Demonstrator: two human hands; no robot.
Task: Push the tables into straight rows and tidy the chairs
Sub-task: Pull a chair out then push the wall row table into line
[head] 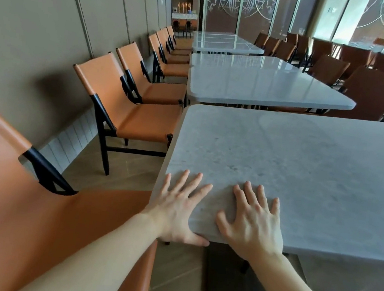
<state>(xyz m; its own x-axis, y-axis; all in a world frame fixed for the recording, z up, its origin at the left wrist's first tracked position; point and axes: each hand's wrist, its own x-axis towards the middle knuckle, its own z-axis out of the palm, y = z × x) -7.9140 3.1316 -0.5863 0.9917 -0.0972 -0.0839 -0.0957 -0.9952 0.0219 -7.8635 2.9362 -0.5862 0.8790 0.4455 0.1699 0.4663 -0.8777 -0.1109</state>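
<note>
Fingers (249, 191) of both hands lie straight and spread, flat on the near corner of the nearest counter (304, 171); nothing is gripped, though the left thumb hooks under the edge. The left hand (178, 212) sits at 7 o'clock on the counter top, the right hand (253, 221) just beside it at 6 o'clock. At 12 o'clock a second counter (254, 80) and a third counter (223, 41) recede in a line; the nearest one appears skewed against them, so its alignment is judged unfinished. At 9 to 11 o'clock, orange chairs (128, 103) stand along the wall, fairly even. At 1 to 2 o'clock, brown chairs (328, 67) crowd less regularly and probably still need tidying.
</note>
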